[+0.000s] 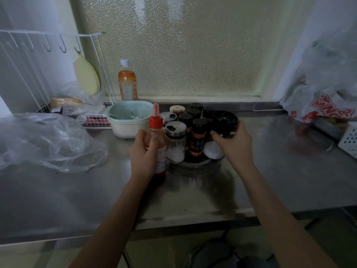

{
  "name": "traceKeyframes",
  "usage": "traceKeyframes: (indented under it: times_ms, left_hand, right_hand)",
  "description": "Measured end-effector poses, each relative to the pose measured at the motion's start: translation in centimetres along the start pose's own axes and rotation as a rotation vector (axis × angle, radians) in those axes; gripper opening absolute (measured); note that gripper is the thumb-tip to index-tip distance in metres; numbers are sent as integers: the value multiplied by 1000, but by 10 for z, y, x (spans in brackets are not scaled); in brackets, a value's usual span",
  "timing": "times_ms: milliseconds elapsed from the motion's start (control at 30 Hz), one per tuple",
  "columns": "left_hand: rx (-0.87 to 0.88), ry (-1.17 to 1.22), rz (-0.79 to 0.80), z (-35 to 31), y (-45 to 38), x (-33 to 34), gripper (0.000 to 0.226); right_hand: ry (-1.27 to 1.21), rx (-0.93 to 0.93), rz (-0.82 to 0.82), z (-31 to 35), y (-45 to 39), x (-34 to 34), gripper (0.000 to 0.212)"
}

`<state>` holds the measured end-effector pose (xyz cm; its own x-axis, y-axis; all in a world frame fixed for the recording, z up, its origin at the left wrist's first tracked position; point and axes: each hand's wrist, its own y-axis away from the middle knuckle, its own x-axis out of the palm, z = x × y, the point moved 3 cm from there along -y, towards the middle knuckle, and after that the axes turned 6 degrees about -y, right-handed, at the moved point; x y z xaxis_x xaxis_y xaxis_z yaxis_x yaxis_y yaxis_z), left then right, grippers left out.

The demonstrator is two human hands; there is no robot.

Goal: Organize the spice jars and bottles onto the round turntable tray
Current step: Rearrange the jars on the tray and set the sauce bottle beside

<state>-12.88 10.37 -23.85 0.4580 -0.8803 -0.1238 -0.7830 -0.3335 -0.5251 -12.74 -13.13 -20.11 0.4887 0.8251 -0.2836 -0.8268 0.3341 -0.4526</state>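
The round turntable tray (pixel 195 167) sits mid-counter, packed with several spice jars. A glass shaker with a steel flip lid (pixel 175 140) and an orange-labelled jar with a black cap (pixel 198 140) stand at its front. My left hand (pixel 144 151) is shut on a red-capped sauce squeeze bottle (pixel 157 136), upright against the tray's left rim. My right hand (pixel 233 142) grips a wide black-lidded jar (pixel 225 121) at the tray's right side. A white round lid or jar (pixel 212 150) lies at the front right of the tray.
A pale green bowl (pixel 129 118) stands just left behind the tray. An orange drink bottle (pixel 127 82) is by the window. Clear plastic bag (pixel 46 140) at left, printed bag (pixel 324 107) and white basket (pixel 349 139) at right. White wire rack (pixel 48 74) at back left.
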Motion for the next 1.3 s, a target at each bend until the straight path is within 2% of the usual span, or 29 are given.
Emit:
traceKeyframes:
  times_ms: [133, 367, 567, 833, 1133, 1300]
  left_hand:
    - [12, -8, -9, 1, 1, -1, 42]
    - [0, -32, -15, 1, 0, -2, 43]
    - [17, -43, -11, 1, 0, -2, 44]
    - [37, -79, -16, 3, -1, -1, 42]
    - [32, -72, -40, 6, -2, -1, 33]
    - [28, -90, -50, 6, -4, -2, 39]
  right_hand:
    - [-47, -92, -121, 10, 16, -15, 52]
    - [63, -157, -29, 40, 34, -4, 57]
    - [79, -181, -96, 57, 32, -13, 56]
    - [33, -121, 76, 51, 34, 15, 52]
    - [56, -136, 119, 36, 41, 35, 56]
    - [61, -114, 126, 32, 45, 39, 57]
